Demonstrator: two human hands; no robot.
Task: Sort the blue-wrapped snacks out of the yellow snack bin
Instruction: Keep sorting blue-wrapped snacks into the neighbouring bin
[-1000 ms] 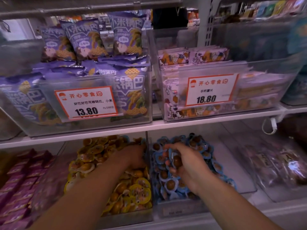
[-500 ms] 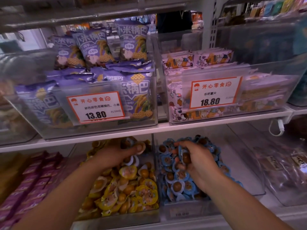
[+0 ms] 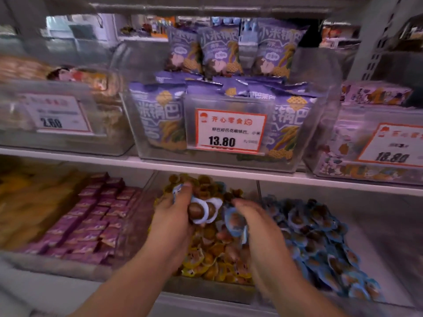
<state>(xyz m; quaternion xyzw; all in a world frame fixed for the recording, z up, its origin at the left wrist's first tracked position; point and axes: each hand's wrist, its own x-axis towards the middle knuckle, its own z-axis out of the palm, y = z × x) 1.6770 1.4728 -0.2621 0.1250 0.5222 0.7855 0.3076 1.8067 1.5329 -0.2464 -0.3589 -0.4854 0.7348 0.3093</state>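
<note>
Right now the left hand point(image 3: 170, 217) grips two blue-wrapped snacks point(image 3: 201, 211) above the yellow bin point(image 3: 215, 291), the right hand point(image 3: 249, 221) pinches another, and both should probably keep firm hold while swinging right to the blue bin point(image 3: 320, 243).

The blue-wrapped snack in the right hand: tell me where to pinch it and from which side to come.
Pinch the flat sealed rim of the blue-wrapped snack, not the round brown bulge at its centre, which would likely slip. Come from above and from the right, as the right hand does, since the yellow snack bin lies beneath it and the left hand, holding two more, is close on the left.
</note>
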